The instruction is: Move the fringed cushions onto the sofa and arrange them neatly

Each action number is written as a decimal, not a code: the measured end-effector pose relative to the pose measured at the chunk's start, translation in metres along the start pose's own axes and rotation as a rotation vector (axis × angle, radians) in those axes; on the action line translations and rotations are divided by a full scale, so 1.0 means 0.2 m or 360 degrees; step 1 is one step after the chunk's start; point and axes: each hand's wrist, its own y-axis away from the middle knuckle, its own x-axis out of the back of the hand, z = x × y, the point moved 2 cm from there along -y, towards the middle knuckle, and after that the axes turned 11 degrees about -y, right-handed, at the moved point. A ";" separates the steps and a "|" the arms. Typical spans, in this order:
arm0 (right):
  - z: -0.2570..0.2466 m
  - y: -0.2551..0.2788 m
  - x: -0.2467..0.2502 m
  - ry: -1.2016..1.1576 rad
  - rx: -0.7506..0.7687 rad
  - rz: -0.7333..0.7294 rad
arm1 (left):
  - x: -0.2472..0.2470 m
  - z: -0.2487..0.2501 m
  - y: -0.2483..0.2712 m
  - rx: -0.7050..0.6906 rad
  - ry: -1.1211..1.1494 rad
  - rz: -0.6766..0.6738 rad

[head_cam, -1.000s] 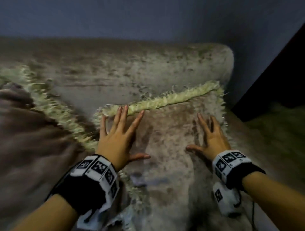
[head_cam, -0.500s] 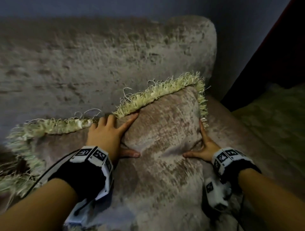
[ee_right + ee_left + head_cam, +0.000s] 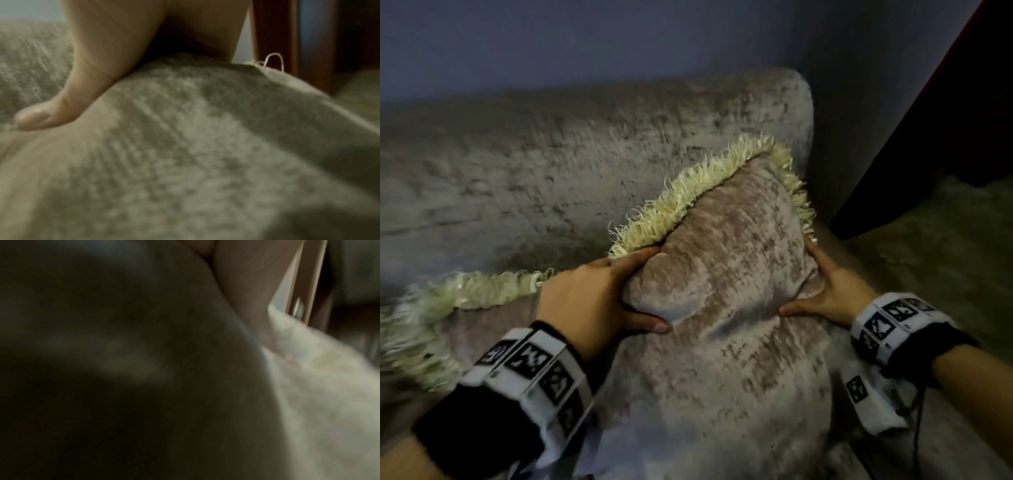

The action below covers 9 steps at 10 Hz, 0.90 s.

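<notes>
Head view: fringed cushion [image 3: 729,274] gripped between both hands.

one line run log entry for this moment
stage: arranging | left hand: grips right cushion | right hand: grips same cushion | second cushion: on sofa, at left

Head view looks down; both wrist views press close against the cushion [image 3: 726,274].

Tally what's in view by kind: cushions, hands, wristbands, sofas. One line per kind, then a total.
Fringed cushions: 2, the held cushion and the second cushion to its left
Hands: 2, the left hand and the right hand, both gripping the held cushion
Wristbands: 2, left wristband, right wristband
Sofa: 1
Total: 7
</notes>
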 end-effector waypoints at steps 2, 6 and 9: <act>-0.32 -0.07 0.18 0.0270 0.0241 0.0022 | 0.16 -0.08 0.11 0.0223 0.0096 0.0143; -0.21 -0.06 -0.31 0.0506 0.0155 -0.0087 | -0.34 -0.19 0.10 0.0266 -0.0284 0.0019; -0.79 0.35 -0.06 0.0696 0.0226 -0.0105 | 0.29 -0.18 0.35 0.0112 -0.0443 -0.0017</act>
